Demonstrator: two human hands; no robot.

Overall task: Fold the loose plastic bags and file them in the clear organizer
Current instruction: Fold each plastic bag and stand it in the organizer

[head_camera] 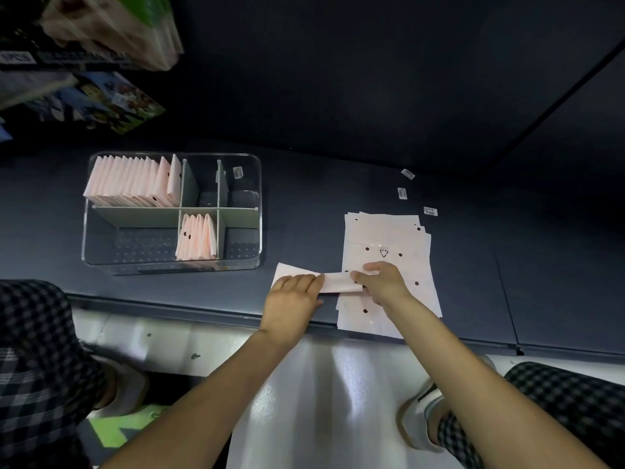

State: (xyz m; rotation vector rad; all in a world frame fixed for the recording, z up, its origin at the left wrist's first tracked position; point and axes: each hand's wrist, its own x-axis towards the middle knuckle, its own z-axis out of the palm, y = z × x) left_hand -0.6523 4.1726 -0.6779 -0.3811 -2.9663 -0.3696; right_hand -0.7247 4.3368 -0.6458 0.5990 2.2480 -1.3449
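Currently both forearms extend forward from the lower edge of the view to the near edge of the dark shelf surface [338,184]. The left hand [292,299] lies palm down with its fingers straight and close together, pressing the left part of a partly folded pink bag [333,282] flat against the surface. The right hand [382,280] is turned inward, its thumb and fingers curled over the right end of the same bag, gripping the folded edge. The bag forms a narrow horizontal strip between the two hands, and a corner of it shows to the left of the left hand's fingers.

Directly under the right hand lies the stack of loose bags [389,242], flat and unfolded, pale pink with dark round dots and a small triangle mark. Its near edge overhangs the shelf edge slightly. The strip's right end rests on this stack.

The clear organizer [257,211] stands well to the left of the hands, on the same surface. Grey dividers split it into compartments. The far left compartment holds a full row of folded bags [132,181] standing upright. The near middle compartment holds a shorter row of folded bags [198,236].

Three small white labels [402,193] lie on the surface beyond the stack. Blurred packaged goods [101,28] occupy the upper left corner. Checked trouser legs [37,367] and a shoe [419,418] show on the glossy floor below.
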